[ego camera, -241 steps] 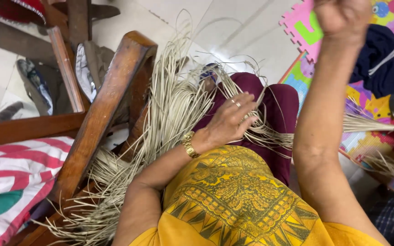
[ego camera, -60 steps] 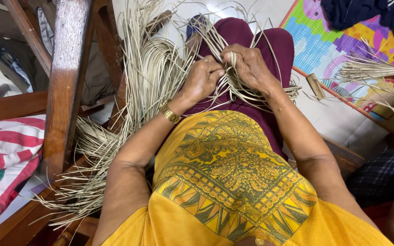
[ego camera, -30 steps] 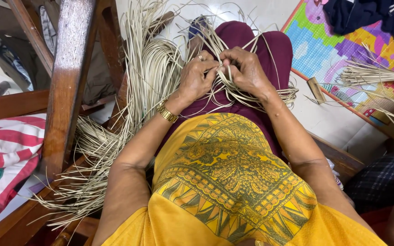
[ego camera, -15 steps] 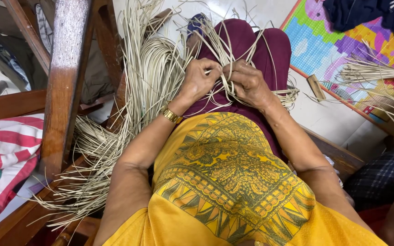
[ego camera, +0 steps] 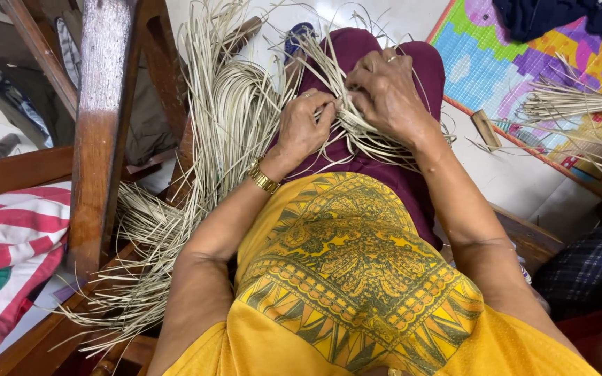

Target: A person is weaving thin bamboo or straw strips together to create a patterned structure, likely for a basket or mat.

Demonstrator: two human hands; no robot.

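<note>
Both hands sit close together over the lap: the left hand [ego camera: 306,125] is curled shut, pinching a few pale reed strips [ego camera: 235,115], and the right hand [ego camera: 388,90] is clamped down on the crossed strips just beside it, fingertips nearly touching the left. The worked patch lies on the maroon skirt [ego camera: 384,174], while the long loose bundle arcs off to the left and spills down past the wooden chair frame [ego camera: 102,132]. My guess at the weak spot: those strips look thin and springy, so if either pinch loosens, the crossing could slip open, and a hard tug could probably kink or split one. The trailing ends also lie against the chair leg, so they might snag there. Room is tight on the left with the frame and the striped cloth [ego camera: 5,237]; the right is more open, white floor up to the colourful mat [ego camera: 496,63] with another reed pile [ego camera: 573,108].
</note>
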